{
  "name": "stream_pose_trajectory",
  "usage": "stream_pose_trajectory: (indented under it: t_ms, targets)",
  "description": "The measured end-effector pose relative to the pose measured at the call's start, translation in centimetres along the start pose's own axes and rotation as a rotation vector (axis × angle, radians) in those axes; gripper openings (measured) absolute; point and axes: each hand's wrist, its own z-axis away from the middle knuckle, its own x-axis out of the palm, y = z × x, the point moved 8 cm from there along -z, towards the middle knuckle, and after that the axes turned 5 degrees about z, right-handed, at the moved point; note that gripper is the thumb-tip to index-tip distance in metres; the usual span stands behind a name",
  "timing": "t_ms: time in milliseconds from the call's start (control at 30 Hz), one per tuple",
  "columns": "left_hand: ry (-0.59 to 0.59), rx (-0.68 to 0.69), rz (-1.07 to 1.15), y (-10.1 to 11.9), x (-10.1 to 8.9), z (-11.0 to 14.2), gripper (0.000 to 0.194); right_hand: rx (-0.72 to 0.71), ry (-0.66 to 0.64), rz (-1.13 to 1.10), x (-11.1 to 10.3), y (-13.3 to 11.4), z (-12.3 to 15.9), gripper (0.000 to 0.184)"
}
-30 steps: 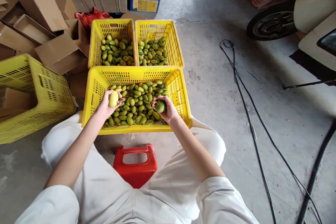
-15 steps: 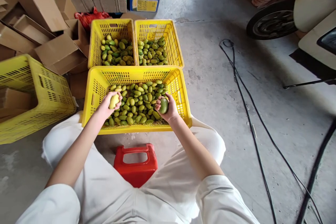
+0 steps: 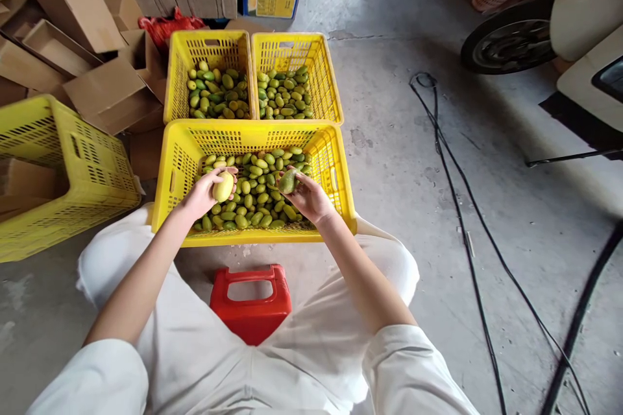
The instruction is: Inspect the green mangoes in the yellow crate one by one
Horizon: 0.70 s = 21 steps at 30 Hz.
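Note:
A pale yellow, mango-like oval fruit [image 3: 223,187] lies in my left hand [image 3: 202,194], thumb over its near side and fingertips curled beneath. My right hand [image 3: 313,200] grips a green oval fruit [image 3: 289,181] by thumb and fingers, tilting it. Both hands hover over the front yellow crate [image 3: 253,239], inside its rim. Loose green and yellowish oval fruits [image 3: 257,198] are heaped on the crate's floor below, partly covered by my hands.
Two more yellow crates, left [image 3: 209,36] and right [image 3: 292,39], hold similar fruit behind the front one. Another yellow crate [image 3: 100,155] with cardboard stands left, near piled cartons [image 3: 109,94]. Between my legs is a red plastic stool [image 3: 250,314]. Black cables [image 3: 457,201] lie right.
Both hands have moved inward, closer together. The right hand has turned the green fruit from upright to tilted. The left hand's fingers closed round the yellow fruit, then loosened somewhat. The view shifted slightly.

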Motion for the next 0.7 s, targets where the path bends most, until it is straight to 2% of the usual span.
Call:
stream_pose_trajectory:
  t_ms: [133,533,700]
  targets:
    - [-0.015,-0.065,-0.005,-1.05,-0.05,-0.07,0.031,0.033,-0.029,0.065,0.06,0.42,0.31,0.023]
    - [0.027,-0.008,-0.045,-0.54,-0.24,0.0,0.034,0.001,-0.046,0.08,0.07,-0.36,0.4,0.025]
    - [0.025,-0.022,-0.062,-0.8,-0.27,-0.09,0.034,0.025,-0.017,0.022,-0.19,-0.15,0.16,0.036]
